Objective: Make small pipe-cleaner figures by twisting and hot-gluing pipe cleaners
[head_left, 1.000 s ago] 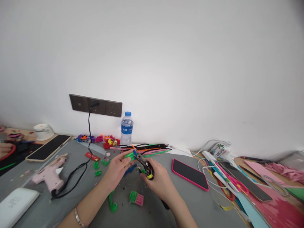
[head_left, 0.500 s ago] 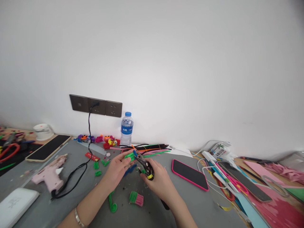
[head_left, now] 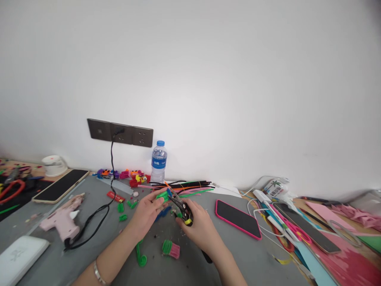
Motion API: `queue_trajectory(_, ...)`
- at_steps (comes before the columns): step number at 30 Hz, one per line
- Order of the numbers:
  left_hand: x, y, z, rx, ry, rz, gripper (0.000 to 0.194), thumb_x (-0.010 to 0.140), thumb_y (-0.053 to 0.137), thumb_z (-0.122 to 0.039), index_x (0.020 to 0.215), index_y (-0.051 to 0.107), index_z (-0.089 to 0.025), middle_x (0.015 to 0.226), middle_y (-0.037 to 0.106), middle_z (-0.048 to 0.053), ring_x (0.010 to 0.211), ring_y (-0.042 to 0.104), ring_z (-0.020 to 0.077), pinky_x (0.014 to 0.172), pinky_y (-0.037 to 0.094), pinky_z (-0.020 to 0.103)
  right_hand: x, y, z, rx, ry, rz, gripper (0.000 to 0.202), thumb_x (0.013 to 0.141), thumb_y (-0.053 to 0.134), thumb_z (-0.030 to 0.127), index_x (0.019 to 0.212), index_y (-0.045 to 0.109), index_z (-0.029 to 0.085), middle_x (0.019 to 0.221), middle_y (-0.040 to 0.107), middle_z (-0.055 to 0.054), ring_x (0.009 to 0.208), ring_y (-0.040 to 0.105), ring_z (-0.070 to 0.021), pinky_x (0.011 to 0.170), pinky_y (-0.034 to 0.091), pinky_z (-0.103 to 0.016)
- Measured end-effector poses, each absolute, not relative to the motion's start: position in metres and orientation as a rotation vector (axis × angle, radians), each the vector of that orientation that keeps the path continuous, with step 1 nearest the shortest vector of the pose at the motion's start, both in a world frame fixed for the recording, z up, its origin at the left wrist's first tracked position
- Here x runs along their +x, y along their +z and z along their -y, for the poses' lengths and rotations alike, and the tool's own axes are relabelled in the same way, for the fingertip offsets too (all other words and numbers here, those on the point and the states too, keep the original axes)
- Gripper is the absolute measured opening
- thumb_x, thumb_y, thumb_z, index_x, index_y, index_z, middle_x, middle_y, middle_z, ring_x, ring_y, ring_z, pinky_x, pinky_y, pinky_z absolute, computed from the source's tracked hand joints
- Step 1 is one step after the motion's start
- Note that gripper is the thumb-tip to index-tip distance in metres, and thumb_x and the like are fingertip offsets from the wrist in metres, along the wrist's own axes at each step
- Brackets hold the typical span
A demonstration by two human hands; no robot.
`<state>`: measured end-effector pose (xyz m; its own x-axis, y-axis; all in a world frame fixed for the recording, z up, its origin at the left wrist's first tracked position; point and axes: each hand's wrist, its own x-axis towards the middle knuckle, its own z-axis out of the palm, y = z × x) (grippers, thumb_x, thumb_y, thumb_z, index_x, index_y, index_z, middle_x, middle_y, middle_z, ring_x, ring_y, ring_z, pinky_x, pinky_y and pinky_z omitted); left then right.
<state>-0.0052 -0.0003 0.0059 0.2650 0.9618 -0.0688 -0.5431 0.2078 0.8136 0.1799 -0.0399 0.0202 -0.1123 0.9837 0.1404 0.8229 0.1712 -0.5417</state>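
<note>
Between the fingers of my left hand (head_left: 149,210) is a small green and blue pipe-cleaner piece (head_left: 162,195). My right hand (head_left: 199,222) is wrapped round black-handled pliers (head_left: 183,209) with a yellow mark, their jaws up against the blue end of that piece. Whether the jaws have closed on it is too small to tell. Below the hands lie a green and pink pipe-cleaner block (head_left: 171,249) and a curled green pipe-cleaner strip (head_left: 141,254). Small green pieces (head_left: 120,207) rest left of my left hand, and a blue piece (head_left: 163,213) shows between the hands.
Behind the hands are bundled pipe cleaners (head_left: 190,185) and a water bottle (head_left: 158,163). A pink glue gun (head_left: 63,218) with a black cord lies left, near a phone (head_left: 61,186). On the right are a pink-cased phone (head_left: 238,219), cables and scissors (head_left: 293,228).
</note>
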Motion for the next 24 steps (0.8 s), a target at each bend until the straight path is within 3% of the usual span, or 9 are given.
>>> queue_trajectory(24, -0.0025, 0.0074, 0.0013, 0.722, 1.183, -0.653, 0.041, 0.065, 0.083, -0.031, 0.105, 0.074, -0.020, 0.102, 0.075, 0.009, 0.097, 0.066, 0.0250, 0.093, 0.046, 0.037, 0.1789, 0.0173, 0.0379, -1.718, 0.449, 1.984, 0.040, 0.076, 0.061, 0.028, 0.115, 0.056, 0.029, 0.104, 0.067, -0.005, 0.099, 0.059, -0.0270, 0.082, 0.040, -0.034)
